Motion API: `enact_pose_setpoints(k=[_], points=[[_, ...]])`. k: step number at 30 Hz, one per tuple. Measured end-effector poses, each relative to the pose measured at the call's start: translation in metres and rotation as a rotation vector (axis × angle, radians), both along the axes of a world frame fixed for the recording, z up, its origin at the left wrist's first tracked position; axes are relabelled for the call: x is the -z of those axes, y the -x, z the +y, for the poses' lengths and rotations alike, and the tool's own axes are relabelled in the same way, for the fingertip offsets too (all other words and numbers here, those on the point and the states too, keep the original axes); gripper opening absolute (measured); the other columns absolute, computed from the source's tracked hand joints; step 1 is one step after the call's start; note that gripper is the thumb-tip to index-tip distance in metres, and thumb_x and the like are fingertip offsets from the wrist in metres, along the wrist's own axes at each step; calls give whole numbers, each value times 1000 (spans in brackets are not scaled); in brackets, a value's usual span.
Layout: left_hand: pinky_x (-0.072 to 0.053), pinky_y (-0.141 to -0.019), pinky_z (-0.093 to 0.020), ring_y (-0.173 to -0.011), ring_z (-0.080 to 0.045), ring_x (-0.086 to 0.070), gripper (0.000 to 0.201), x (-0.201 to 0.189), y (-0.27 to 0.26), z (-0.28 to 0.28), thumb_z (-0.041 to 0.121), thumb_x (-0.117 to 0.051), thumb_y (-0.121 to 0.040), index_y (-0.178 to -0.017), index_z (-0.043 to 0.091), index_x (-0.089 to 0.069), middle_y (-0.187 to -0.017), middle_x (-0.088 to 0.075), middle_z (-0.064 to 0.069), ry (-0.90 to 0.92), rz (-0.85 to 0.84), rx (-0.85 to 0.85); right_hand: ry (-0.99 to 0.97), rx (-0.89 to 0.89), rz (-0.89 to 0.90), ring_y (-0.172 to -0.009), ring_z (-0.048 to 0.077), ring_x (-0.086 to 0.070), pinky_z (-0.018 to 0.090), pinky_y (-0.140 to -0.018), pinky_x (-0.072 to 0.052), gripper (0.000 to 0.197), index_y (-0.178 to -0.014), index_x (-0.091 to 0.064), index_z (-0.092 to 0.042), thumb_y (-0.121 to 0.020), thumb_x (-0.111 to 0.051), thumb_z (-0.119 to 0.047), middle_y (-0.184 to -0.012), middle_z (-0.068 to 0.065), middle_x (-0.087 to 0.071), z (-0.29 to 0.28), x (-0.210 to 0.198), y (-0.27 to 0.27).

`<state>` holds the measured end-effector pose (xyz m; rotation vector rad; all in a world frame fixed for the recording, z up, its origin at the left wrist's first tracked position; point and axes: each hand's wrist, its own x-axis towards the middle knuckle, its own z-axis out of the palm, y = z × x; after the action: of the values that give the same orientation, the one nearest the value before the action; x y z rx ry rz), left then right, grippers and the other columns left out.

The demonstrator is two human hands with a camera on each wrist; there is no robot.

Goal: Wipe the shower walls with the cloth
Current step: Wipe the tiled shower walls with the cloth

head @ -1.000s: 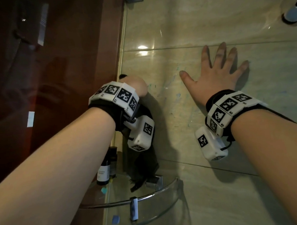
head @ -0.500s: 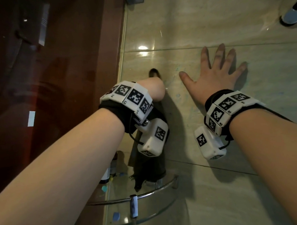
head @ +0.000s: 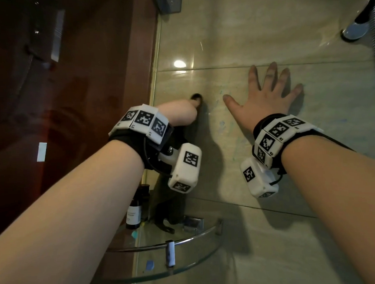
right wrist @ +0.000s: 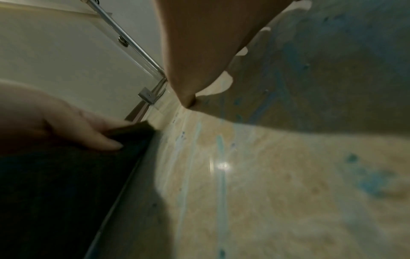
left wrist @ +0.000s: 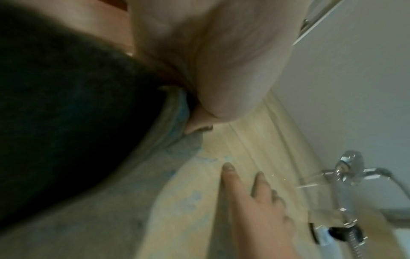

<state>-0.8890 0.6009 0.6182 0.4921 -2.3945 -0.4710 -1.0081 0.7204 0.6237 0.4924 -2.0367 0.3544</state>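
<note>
The left hand [head: 179, 115] holds a dark cloth [right wrist: 66, 184] pressed on the tiled wall [head: 231, 32], near the corner. The right hand [head: 264, 102] lies flat on the wall beside it, fingers spread wide.

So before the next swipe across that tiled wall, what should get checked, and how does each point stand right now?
1. Cloth gripped by the left hand: ok.
2. Cloth against the wall tile: ok, seen from the right wrist view.
3. Right hand flat on the tile, fingers spread: ok.
4. Blue smears gone: not ok.
5. Bottle on the glass shelf clear of the hanging cloth: cannot tell.
</note>
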Motion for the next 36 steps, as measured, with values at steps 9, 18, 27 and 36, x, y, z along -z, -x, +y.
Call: enact_pose_setpoints(k=[9, 18, 27, 36], points=[[-45, -95, -32, -105, -20, -58, 26, -3, -33, 0, 14, -42, -100, -120, 14, -58, -112, -63, -7, -383, 288, 403, 166, -388, 165, -134, 30, -31, 47, -111, -23, 51, -137, -43, -15, -94, -43, -42, -142, 14, -37, 11, -14, -40], [-44, -87, -30, -91, -17, -57, 21, -10, -52, 10, 9, -42, -98, -101, 10, -63, -95, -61, -3, -332, 401, 418, 418, -1392, -765, -80, 20, -66, 37, -85, -54, 28, -92, -61, -15, -100, -44, -36, -73, 1, -68, -3, -1, -76], [-50, -97, -40, -102, -27, -65, 16, -12, -58, 11, 15, -55, -91, -102, 8, -65, -105, -67, -12, -542, 472, 402, 193, -1429, -883, -86, 18, -60, 34, -88, -46, 14, -88, -63, -10, -82, -62, -23, -86, 4, -64, 18, 13, -63], [-56, -65, -28, -66, -19, -66, 4, -18, -56, 9, 13, -61, -87, -86, 12, -65, -67, -67, -3, -770, 492, 634, 173, -1400, -1012, -84, 21, -68, 34, -83, -55, 29, -97, -68, -7, -77, -63, -28, -92, 9, -71, 39, 10, -55]])
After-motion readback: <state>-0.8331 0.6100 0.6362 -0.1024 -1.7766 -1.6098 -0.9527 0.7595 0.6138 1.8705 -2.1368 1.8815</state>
